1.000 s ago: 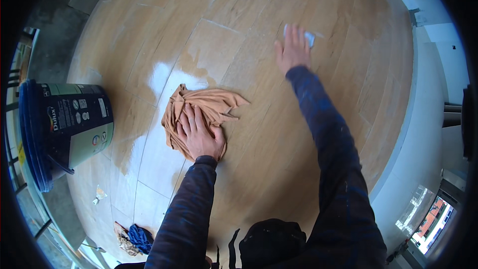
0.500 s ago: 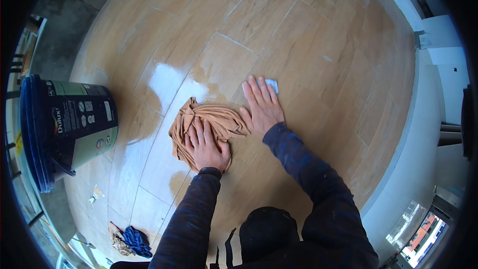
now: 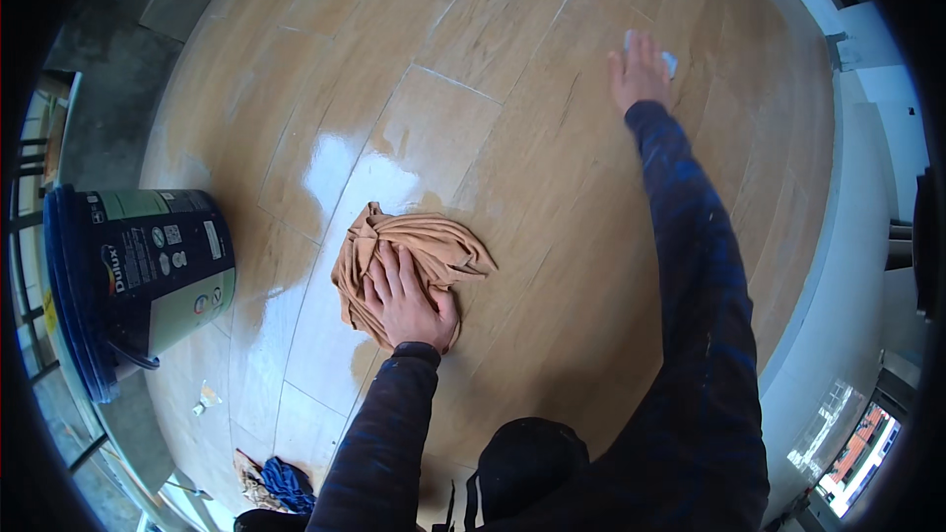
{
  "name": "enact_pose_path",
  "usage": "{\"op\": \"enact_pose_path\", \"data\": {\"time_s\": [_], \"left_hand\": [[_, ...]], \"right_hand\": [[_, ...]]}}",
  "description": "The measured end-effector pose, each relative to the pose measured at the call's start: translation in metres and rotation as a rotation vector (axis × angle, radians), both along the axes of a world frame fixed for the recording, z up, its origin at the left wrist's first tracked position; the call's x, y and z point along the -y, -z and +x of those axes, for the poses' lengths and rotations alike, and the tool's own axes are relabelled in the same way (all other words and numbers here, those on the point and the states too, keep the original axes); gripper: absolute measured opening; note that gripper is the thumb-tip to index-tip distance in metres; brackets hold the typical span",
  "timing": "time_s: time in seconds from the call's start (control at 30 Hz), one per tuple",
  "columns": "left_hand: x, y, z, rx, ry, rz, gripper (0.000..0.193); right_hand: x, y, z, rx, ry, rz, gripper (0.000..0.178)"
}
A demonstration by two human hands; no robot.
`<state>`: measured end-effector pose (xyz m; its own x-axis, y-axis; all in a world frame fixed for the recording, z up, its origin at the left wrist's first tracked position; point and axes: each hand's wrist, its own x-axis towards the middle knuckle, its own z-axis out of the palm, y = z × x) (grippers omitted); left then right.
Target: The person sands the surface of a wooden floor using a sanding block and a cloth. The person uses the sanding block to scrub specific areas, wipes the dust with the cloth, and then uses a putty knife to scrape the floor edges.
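Note:
A crumpled light-brown cloth (image 3: 439, 241) lies on the wood-look tile floor (image 3: 552, 335). My left hand (image 3: 409, 300) rests flat on it, fingers stretched out, pressing rather than gripping. Far to the right, at the end of my extended arm, my right hand (image 3: 641, 74) is slightly blurred. Beneath its fingers is a small white pad (image 3: 670, 64), held against the floor, with only its edges showing. Whether it is a sponge or a folded cloth I cannot tell. Shiny wet patches and a pale film cover the tiles ahead of and left of the cloth.
A dark blue lidded paint bucket (image 3: 163, 271) lies on its side at the left. Near the lower left are a dark blue rag (image 3: 287, 485), a beige rag (image 3: 250, 481) and a small whitish scrap (image 3: 206, 398). A white wall (image 3: 847, 217) curves along the right.
My right hand has slid forward and to the right across the floor, carrying the white pad along. My left hand stays on the brown cloth, which keeps its place.

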<state>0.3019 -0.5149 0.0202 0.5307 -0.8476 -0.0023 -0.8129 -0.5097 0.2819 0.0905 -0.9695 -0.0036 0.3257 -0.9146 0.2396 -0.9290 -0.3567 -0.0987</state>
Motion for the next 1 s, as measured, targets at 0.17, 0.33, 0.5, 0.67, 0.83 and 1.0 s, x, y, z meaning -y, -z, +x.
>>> {"op": "enact_pose_path", "data": {"time_s": [0.17, 0.33, 0.5, 0.67, 0.83, 1.0], "left_hand": [[-0.015, 0.007, 0.020, 0.064, -0.008, 0.032, 0.082], [-0.023, 0.004, 0.023, 0.102, 0.003, 0.045, 0.083], [0.002, 0.017, -0.006, 0.073, 0.050, 0.006, 0.085], [-0.017, 0.008, 0.020, 0.138, 0.027, 0.007, 0.084], [-0.019, 0.012, 0.021, 0.167, 0.045, 0.029, 0.084], [-0.011, 0.026, 0.014, 0.160, 0.072, -0.014, 0.080]], "right_hand": [[-0.088, 0.021, 0.025, -0.030, -0.192, 0.117, 0.074], [-0.137, 0.004, 0.017, 0.044, -0.386, 0.131, 0.076], [-0.022, 0.004, -0.006, 0.052, 0.010, -0.068, 0.071], [-0.375, -0.014, 0.024, -0.052, -0.519, 0.392, 0.085], [-0.342, -0.007, -0.012, 0.137, -0.513, 0.329, 0.078], [-0.203, 0.000, -0.083, 0.097, 0.043, 0.076, 0.068]]}}
